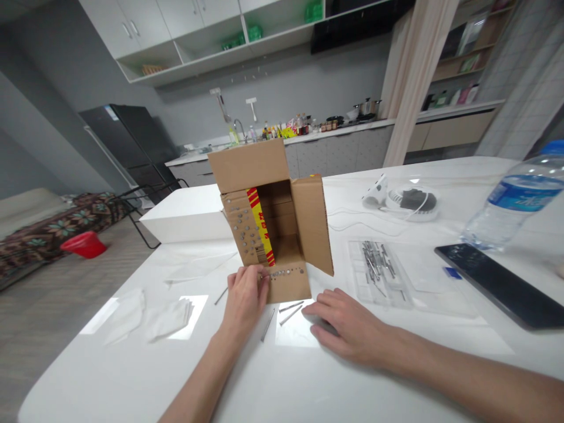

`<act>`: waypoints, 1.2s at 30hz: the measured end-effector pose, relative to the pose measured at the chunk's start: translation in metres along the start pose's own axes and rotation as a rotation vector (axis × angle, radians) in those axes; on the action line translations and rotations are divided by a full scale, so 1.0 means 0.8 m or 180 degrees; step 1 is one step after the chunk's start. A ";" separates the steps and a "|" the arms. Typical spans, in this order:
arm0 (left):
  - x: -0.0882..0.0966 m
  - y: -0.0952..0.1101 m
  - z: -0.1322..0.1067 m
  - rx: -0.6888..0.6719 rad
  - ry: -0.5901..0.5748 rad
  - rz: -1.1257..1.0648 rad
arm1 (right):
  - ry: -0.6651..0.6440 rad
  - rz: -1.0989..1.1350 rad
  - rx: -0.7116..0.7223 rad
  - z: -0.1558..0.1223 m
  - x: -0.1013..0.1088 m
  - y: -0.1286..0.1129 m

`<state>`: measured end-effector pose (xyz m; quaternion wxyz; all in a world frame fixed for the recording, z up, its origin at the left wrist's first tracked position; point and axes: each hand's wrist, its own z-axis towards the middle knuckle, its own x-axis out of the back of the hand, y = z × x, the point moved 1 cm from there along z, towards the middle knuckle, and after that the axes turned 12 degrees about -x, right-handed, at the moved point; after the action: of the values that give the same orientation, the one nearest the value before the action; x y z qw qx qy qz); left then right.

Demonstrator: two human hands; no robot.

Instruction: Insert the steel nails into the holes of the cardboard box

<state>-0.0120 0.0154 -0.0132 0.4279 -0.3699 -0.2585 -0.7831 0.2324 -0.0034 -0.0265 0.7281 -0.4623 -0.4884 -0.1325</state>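
An open cardboard box [268, 223] stands on the white table [308, 376], its flaps spread and studded with rows of nail heads; yellow and red tape runs down its left flap. My left hand [244, 299] is at the box's lower front flap, fingers pinched together at a nail in the cardboard. My right hand [348, 323] lies flat on the table just right of the box, fingers stretched out and holding nothing. Three loose nails [286, 312] lie on the table between my hands.
A clear plastic tray [379, 273] with several nails sits right of the box. Further right are a black tablet [502, 285], a water bottle [515, 200] and a white device with cable [409, 200]. Folded white tissues [150, 317] lie left. A white box [185, 220] stands behind.
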 end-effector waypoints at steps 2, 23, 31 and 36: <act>-0.002 0.002 0.001 -0.0068 -0.0052 0.0043 | -0.0009 -0.0008 -0.0005 0.000 -0.001 0.000; 0.000 0.010 0.003 -0.0492 0.0119 0.0365 | -0.0032 -0.0008 -0.0015 0.000 0.003 -0.002; 0.007 0.014 0.003 -0.0416 -0.0020 0.0263 | -0.0025 -0.0034 -0.0031 0.000 0.001 -0.001; 0.007 0.014 0.003 -0.0360 -0.0143 0.0335 | 0.0004 -0.0013 -0.0009 0.001 -0.001 0.000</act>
<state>-0.0034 0.0088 -0.0062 0.4410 -0.4240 -0.2036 -0.7644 0.2317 -0.0027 -0.0270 0.7275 -0.4623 -0.4887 -0.1351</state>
